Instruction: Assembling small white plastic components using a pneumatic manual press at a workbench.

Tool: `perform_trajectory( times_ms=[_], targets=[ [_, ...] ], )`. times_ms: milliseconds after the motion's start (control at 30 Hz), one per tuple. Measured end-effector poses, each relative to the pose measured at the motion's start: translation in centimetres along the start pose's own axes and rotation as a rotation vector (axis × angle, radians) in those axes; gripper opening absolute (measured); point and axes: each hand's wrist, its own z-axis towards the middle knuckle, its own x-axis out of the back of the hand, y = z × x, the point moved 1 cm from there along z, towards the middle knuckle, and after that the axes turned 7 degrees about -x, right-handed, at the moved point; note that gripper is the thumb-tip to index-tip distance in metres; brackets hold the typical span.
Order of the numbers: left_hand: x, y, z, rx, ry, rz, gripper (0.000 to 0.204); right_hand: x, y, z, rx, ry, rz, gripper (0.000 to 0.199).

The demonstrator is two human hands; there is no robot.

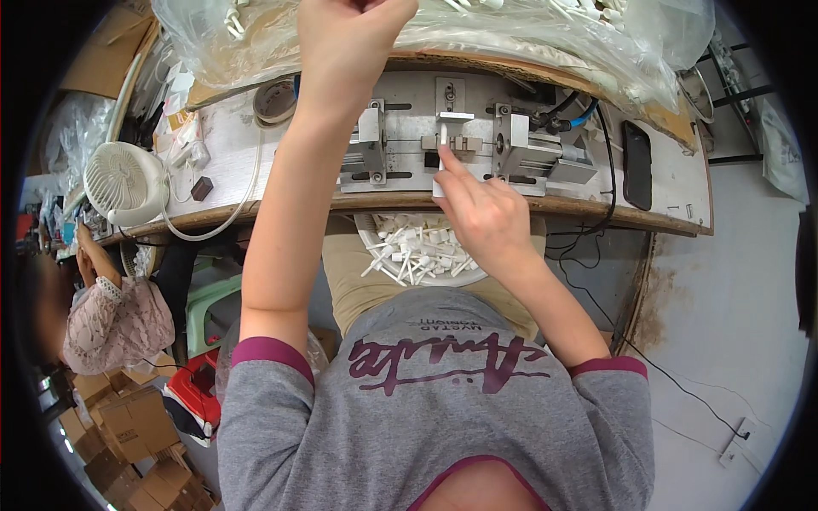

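My right hand reaches to the metal fixture on the bench, its fingertips pinching a small white plastic piece seated upright in the middle of the fixture. My left hand is raised far forward, fingers curled shut at the clear plastic bag of white parts; what it holds is hidden. A white bowl full of small white plastic pieces rests in my lap below the bench edge.
A white desk fan, tape roll and a dark phone lie on the wooden bench. Another person sits at the left. Cardboard boxes are stacked on the floor lower left.
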Motion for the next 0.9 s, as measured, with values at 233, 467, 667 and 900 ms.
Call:
perform_trajectory(
  times_ms=[233,467,667,900],
  targets=[
    [0.3,3.6,-3.9,0.258,0.048,-0.515,0.011,-1.0,0.7,0.9,-0.014,-0.123,-0.048,0.028],
    [-0.6,4.1,-5.9,0.346,-0.004,-0.433,0.028,-0.8,0.4,1.0,-0.07,-0.173,-0.071,0.029],
    [-0.4,4.6,-8.0,0.356,-0.085,-0.442,0.027,2.1,0.2,1.5,-0.319,-0.208,0.595,0.034],
    [-1.1,4.5,-10.0,0.39,-0.166,-0.696,0.026,4.3,-1.5,1.1,-0.558,-0.228,1.629,0.047]
  ],
)
